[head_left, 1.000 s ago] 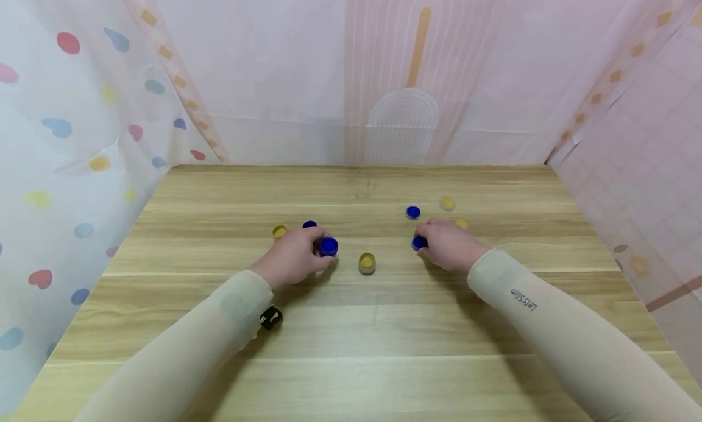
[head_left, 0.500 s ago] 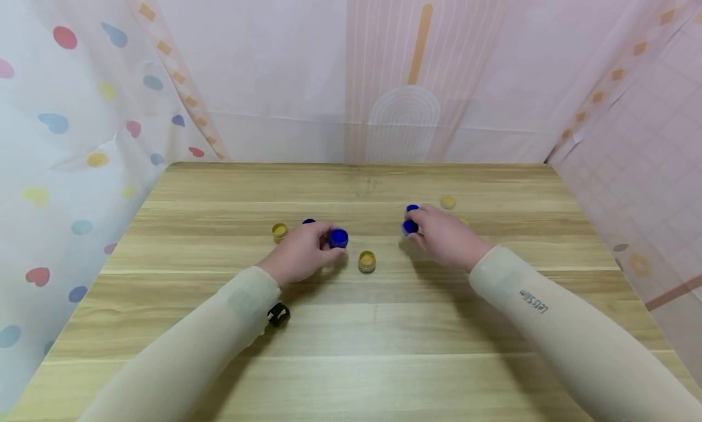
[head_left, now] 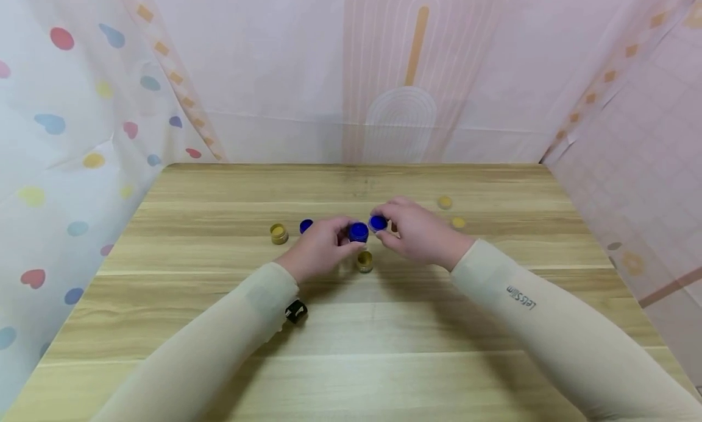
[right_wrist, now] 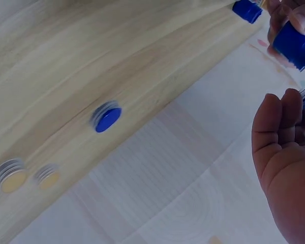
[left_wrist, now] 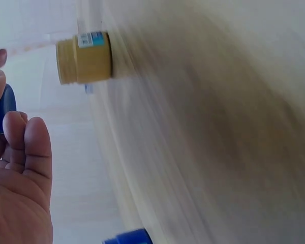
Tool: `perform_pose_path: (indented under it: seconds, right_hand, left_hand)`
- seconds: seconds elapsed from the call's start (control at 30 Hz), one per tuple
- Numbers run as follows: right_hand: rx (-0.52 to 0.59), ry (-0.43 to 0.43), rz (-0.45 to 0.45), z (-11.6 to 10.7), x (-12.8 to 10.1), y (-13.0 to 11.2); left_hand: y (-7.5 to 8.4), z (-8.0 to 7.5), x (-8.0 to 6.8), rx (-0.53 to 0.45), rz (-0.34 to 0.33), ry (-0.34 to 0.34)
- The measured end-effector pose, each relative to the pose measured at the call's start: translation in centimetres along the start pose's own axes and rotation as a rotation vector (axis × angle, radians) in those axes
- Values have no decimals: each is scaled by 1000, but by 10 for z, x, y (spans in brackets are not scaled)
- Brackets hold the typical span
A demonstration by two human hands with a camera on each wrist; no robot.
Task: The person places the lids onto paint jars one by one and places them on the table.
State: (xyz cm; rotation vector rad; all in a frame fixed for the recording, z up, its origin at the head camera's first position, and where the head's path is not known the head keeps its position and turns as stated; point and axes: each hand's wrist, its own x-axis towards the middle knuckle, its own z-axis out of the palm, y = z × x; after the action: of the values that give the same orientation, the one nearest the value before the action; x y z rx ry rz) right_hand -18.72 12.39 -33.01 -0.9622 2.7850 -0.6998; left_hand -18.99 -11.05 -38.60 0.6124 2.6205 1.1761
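Above the middle of the wooden table [head_left: 384, 324] my two hands meet. The left hand [head_left: 345, 239] pinches a small blue jar [head_left: 359, 231], which also shows as the blue jar [right_wrist: 295, 43] in the right wrist view. Close to its right, the right hand [head_left: 386, 224] pinches a blue cap [head_left: 378, 223]. Jar and cap are almost touching. Just below them an open yellow jar [head_left: 364, 261] stands on the table, seen as the yellow jar [left_wrist: 84, 57] in the left wrist view.
Left of the hands stand another yellow jar [head_left: 278, 233] and a blue cap [head_left: 306, 225]. Two yellow caps [head_left: 445, 202] [head_left: 458, 223] lie to the right. A further blue cap [right_wrist: 107, 117] lies on the table. Patterned curtains [head_left: 82, 136] close in three sides.
Both hands lifted their blue pieces off the table and brought them together above the yellow jar, the left moving right and the right moving left.
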Motion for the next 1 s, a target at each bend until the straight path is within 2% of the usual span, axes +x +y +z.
perform_pose_path:
  seconds: [0.47, 0.67, 1.0]
  right_hand:
    - [-16, -63, -17, 7, 2, -8]
    - [-20, -65, -10, 7, 1, -10]
    - [-69, -49, -55, 10, 1, -8]
  left_hand:
    - [10, 11, 3, 22, 29, -6]
    - [12, 11, 2, 11, 24, -2]
    - [11, 13, 2, -18, 35, 14]
